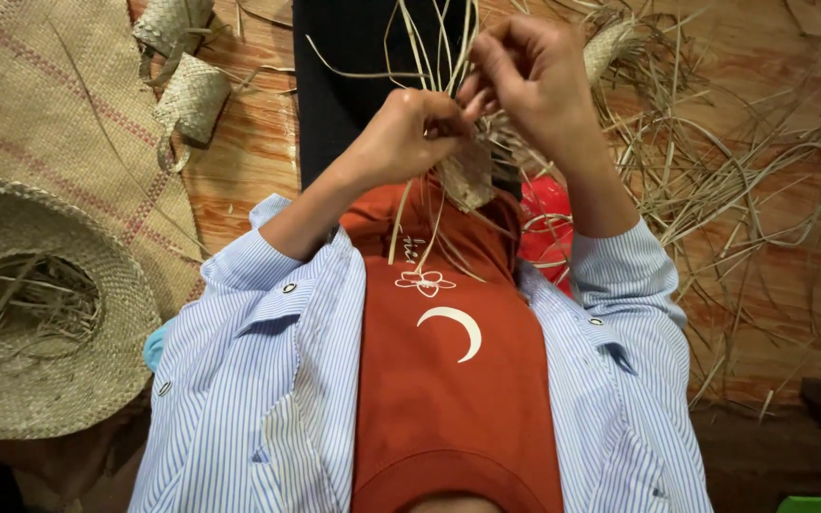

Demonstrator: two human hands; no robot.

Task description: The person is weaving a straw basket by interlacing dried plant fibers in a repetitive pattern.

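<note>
Both hands pinched on straw: left hand [401,133] clamps the small woven piece [467,171], right hand [534,81] just above it pulls strands [429,47]. I'd keep tension even, I reckon. Straw hat [40,313] sits far left of it.

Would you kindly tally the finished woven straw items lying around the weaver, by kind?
Small woven straw pouches: 3
Round woven straw hat: 1
Flat woven straw mat with red stripes: 1
Total: 5
</note>
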